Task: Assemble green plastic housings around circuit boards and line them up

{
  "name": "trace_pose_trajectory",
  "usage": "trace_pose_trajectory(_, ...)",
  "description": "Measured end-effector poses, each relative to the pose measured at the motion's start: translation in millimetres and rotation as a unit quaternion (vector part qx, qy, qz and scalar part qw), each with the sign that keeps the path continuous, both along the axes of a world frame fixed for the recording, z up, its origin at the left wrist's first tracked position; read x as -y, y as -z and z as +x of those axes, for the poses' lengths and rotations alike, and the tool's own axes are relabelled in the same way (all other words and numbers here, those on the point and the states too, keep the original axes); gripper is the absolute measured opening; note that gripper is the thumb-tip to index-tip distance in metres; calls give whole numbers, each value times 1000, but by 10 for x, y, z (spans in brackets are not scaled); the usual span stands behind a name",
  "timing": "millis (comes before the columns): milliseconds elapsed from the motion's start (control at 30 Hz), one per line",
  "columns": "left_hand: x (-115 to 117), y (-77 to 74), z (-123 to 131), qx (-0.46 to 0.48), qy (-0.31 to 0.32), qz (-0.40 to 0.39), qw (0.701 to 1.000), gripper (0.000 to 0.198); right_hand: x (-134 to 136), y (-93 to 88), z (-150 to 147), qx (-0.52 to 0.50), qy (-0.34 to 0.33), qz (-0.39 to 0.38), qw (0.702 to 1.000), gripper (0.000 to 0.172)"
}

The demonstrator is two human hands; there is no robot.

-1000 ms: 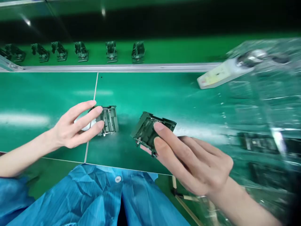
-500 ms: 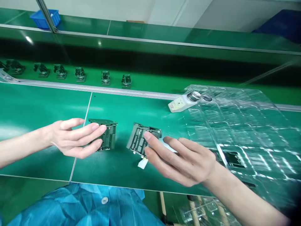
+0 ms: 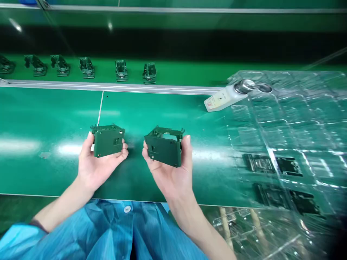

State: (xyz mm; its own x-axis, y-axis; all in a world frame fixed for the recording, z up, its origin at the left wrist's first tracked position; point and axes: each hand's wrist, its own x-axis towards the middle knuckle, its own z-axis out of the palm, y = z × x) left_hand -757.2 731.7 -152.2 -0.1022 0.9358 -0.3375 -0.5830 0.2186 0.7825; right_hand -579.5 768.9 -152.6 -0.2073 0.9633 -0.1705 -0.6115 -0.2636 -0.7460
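Note:
My left hand (image 3: 94, 166) is closed around a dark green boxy plastic assembly (image 3: 108, 141), palm up, with the thumb on its left side and fingertips at its right. A similar green assembly (image 3: 164, 150), with an opening along its top, is gripped by my right hand (image 3: 173, 177); the thumb presses its right end and the fingers curl round the left. Both parts are raised above the green bench and turn a flat, smooth face toward me. They are apart from each other. My palms hide their undersides.
Several similar assemblies (image 3: 121, 70) stand in a row on the green strip behind the metal rail (image 3: 162, 88). A white bottle (image 3: 221, 99) with a metal cap leans at the right. Beside it, clear compartment trays (image 3: 290, 122) hold several dark parts (image 3: 288, 166). More clear trays lie below the bench edge.
Both hands have closed on the two assemblies, which were lying on the bench, and turned palm up. The parts are lifted and flipped, smooth face toward me. My view has tilted down.

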Motion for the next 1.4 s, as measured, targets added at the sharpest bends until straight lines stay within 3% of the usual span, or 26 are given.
trace_pose_trajectory(67, 38, 66, 87, 39, -9, -19, 999, 57, 10, 22, -105, -58, -11, -39, 998, 47)
trace_pose_trajectory(167, 76, 153, 50, 2, 10, -3, 1000, 59, 14, 93, -159, -72, -9, -56, 996, 46)
trace_pose_trajectory(233, 68, 208, -118, -83, 27, 56, 995, 56, 19, 166, -116, -12, 24, -12, 1000, 46)
trace_pose_trajectory(300, 31, 273, -372, -226, 32, 121, 966, 53, 34, 244, -25, 110, 81, 102, 985, 50)
trace_pose_trajectory(367, -16, 349, -646, -411, 59, 148, 897, 61, 62, 302, 84, 250, 118, 256, 926, 61)
trace_pose_trajectory(467, -32, 432, -924, -597, 154, 127, 777, 70, 118, 321, 222, 385, 102, 448, 800, 69)
trace_pose_trajectory(500, -6, 433, -954, -623, 166, 133, 753, 77, 137, 311, 252, 406, 92, 487, 768, 69)
trace_pose_trajectory(567, 99, 370, -904, -633, 132, 189, 739, 94, 176, 276, 287, 428, 89, 524, 731, 69)
trace_pose_trajectory(633, 240, 231, -723, -579, 74, 268, 766, 97, 221, 228, 287, 432, 95, 528, 725, 68)
trace_pose_trajectory(667, 305, 147, -599, -524, 65, 294, 797, 89, 246, 201, 274, 433, 96, 526, 726, 67)
trace_pose_trajectory(733, 387, -11, -336, -383, 135, 278, 870, 76, 301, 148, 226, 438, 86, 531, 720, 60)
trace_pose_trajectory(833, 372, -124, -42, -209, 259, 194, 923, 75, 385, 89, 137, 447, 58, 558, 696, 42)
trace_pose_trajectory(900, 326, -117, 42, -131, 287, 149, 937, 66, 431, 78, 116, 448, 50, 572, 685, 39)
trace_pose_trajectory(1000, 293, -100, 61, -60, 276, 77, 956, 53, 476, 120, 218, 444, 59, 560, 697, 51)
trace_pose_trajectory(1100, 298, -159, 78, -37, 201, -51, 978, 50, 496, 248, 466, 552, 132, 443, 694, 53)
trace_pose_trajectory(1167, 293, -212, 127, -43, 114, -116, 986, 48, 488, 376, 647, 689, 134, 308, 642, 43)
trace_pose_trajectory(1233, 273, -234, 194, -62, 47, -137, 988, 48, 459, 504, 793, 785, 74, 194, 583, 35)
trace_pose_trajectory(1267, 260, -229, 223, -74, 31, -139, 987, 50, 439, 553, 851, 805, 40, 160, 569, 34)
trace_pose_trajectory(1333, 233, -200, 260, -97, 28, -138, 985, 55, 399, 592, 945, 806, 0, 131, 578, 31)
trace_pose_trajectory(1400, 217, -172, 266, -110, 36, -134, 984, 57, 372, 533, 1037, 767, -30, 121, 630, 31)
